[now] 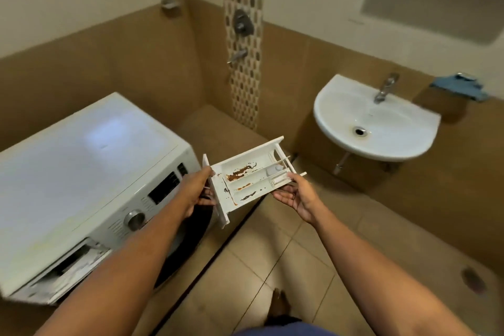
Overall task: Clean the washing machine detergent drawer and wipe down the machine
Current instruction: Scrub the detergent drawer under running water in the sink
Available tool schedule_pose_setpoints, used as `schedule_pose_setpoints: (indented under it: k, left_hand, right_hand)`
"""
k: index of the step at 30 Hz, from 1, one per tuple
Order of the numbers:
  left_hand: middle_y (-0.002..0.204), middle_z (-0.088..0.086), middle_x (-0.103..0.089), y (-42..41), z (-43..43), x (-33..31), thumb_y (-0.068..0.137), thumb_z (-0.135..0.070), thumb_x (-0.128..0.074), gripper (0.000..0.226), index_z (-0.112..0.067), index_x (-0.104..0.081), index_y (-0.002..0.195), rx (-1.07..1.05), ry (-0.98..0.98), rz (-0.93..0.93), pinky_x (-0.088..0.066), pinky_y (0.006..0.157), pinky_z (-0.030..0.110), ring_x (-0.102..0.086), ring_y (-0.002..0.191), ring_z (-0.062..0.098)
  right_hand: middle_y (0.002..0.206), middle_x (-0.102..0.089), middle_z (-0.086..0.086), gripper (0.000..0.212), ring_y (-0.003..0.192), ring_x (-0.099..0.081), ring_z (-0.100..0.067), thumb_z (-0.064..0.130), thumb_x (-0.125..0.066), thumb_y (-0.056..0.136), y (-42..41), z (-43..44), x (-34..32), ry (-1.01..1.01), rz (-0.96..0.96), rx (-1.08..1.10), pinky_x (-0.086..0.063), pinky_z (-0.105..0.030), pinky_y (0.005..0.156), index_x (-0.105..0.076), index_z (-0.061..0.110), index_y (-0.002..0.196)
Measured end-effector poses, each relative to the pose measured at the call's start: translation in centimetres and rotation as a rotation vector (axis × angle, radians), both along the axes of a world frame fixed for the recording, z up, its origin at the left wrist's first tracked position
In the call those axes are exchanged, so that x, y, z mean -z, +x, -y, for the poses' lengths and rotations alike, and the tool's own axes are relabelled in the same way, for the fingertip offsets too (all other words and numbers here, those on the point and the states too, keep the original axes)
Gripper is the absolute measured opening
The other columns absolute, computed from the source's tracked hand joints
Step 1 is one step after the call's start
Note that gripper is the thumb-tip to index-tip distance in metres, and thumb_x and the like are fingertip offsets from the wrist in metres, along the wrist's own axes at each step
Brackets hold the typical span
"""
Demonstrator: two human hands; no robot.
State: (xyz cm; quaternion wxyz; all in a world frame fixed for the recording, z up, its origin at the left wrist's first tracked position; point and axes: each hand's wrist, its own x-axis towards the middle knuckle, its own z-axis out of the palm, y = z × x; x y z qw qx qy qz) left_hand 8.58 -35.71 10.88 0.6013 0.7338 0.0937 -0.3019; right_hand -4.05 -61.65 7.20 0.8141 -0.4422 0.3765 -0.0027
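The stained drawer (246, 184) is gripped face-up at its ends by left hand (197, 190) and right hand (298, 196), presumably for the sink (326, 125).

Drawer (246, 181) is seen white, blotched with rust-brown stains. Washing machine (81, 161) and sink (403, 144) are finished in white. Cloth (461, 87) is coloured blue. Walls (136, 68) are tiled tan below, cream above; strip (244, 84) is patterned with brown, grey and cream ovals.
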Motion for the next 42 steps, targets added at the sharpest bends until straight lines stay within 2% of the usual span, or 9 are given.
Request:
schedule_pose_setpoints:
  k: [4, 15, 18, 25, 28, 32, 36, 40, 42]
  left_hand:
    - [0.081, 0.016, -0.067, 2.9, 8.9, -0.4, 0.09, -0.032, -0.06, 0.039, 0.003, -0.071, 0.105, 0.084, 0.024, 0.009, -0.064, 0.069, 0.051, -0.066, 0.064, 0.027]
    - [0.07, 0.008, -0.072, 10.0, 30.9, -3.6, 0.089, -0.034, -0.063, 0.031, -0.005, -0.073, 0.089, 0.309, 0.035, 0.144, -0.052, 0.045, 0.029, -0.065, 0.054, 0.019]
    - [0.074, 0.011, -0.073, 12.8, 36.7, -4.0, 0.089, -0.036, -0.062, 0.035, -0.003, -0.074, 0.091, 0.433, 0.058, 0.163, -0.052, 0.045, 0.029, -0.065, 0.056, 0.022]
    - [0.082, 0.019, -0.069, 19.7, 49.3, -4.5, 0.095, -0.032, -0.057, 0.037, 0.004, -0.067, 0.098, 0.732, 0.081, 0.209, -0.054, 0.045, 0.032, -0.063, 0.054, 0.029]
    - [0.085, 0.016, -0.068, 21.6, 53.6, -3.7, 0.097, -0.029, -0.056, 0.028, -0.003, -0.065, 0.094, 0.818, 0.063, 0.195, -0.063, 0.055, 0.041, -0.065, 0.069, 0.029]
    - [0.098, 0.019, -0.07, 22.9, 57.7, -1.6, 0.1, -0.03, -0.052, 0.028, -0.006, -0.066, 0.1, 0.901, 0.092, 0.145, -0.064, 0.07, 0.046, -0.067, 0.087, 0.035]
    - [0.104, 0.021, -0.07, 23.5, 60.9, 0.9, 0.101, -0.029, -0.051, 0.031, -0.003, -0.067, 0.109, 0.962, 0.124, 0.082, -0.064, 0.077, 0.051, -0.069, 0.088, 0.035]
    - [0.11, 0.024, -0.07, 23.8, 63.0, 3.3, 0.103, -0.03, -0.05, 0.031, -0.004, -0.067, 0.108, 0.988, 0.139, 0.059, -0.063, 0.076, 0.049, -0.07, 0.098, 0.04]
    - [0.114, 0.025, -0.069, 23.9, 64.0, 4.6, 0.104, -0.03, -0.049, 0.035, -0.001, -0.066, 0.112, 0.984, 0.162, 0.053, -0.063, 0.08, 0.051, -0.069, 0.104, 0.043]
  right_hand:
    - [0.092, -0.072, -0.025, 0.03, 0.084, -0.074, -0.04, 0.024, -0.058, 0.103, -0.1, 7.7, -1.1, -0.011, 0.017, 0.107, -0.066, -0.039, 0.068, -0.063, -0.001, 0.118]
    - [0.089, -0.057, -0.015, 0.023, 0.074, -0.067, -0.03, 0.019, -0.061, 0.1, 0.4, 23.2, -3.0, -0.07, 0.014, 0.471, -0.064, -0.044, 0.07, -0.061, 0.002, 0.116]
    - [0.088, -0.059, -0.018, 0.014, 0.073, -0.067, -0.031, 0.013, -0.059, 0.098, 1.0, 26.6, -2.4, -0.106, -0.007, 0.566, -0.065, -0.042, 0.064, -0.061, 0.002, 0.107]
    - [0.083, -0.067, -0.021, 0.007, 0.069, -0.071, -0.031, 0.008, -0.058, 0.095, 3.8, 34.0, -2.6, -0.238, -0.138, 0.651, -0.064, -0.044, 0.07, -0.063, 0.004, 0.098]
    - [0.088, -0.069, -0.028, 0.011, 0.074, -0.071, -0.035, 0.004, -0.056, 0.095, 5.1, 36.8, -2.4, -0.274, -0.212, 0.663, -0.063, -0.041, 0.068, -0.063, -0.002, 0.1]
    - [0.089, -0.073, -0.029, 0.02, 0.076, -0.074, -0.037, -0.001, -0.052, 0.095, 6.3, 39.5, -1.2, -0.272, -0.306, 0.72, -0.064, -0.046, 0.08, -0.065, -0.011, 0.107]
    - [0.087, -0.077, -0.021, 0.023, 0.074, -0.077, -0.037, -0.002, -0.05, 0.089, 7.5, 41.5, 0.2, -0.263, -0.402, 0.77, -0.063, -0.047, 0.088, -0.068, -0.01, 0.101]
    - [0.091, -0.077, -0.016, 0.018, 0.074, -0.078, -0.032, -0.004, -0.052, 0.09, 8.2, 43.1, 2.0, -0.198, -0.481, 0.825, -0.064, -0.032, 0.066, -0.07, -0.002, 0.095]
    - [0.089, -0.075, -0.015, 0.013, 0.07, -0.076, -0.03, -0.001, -0.056, 0.091, 8.5, 43.9, 2.9, -0.202, -0.538, 0.79, -0.065, -0.034, 0.067, -0.069, 0.001, 0.09]
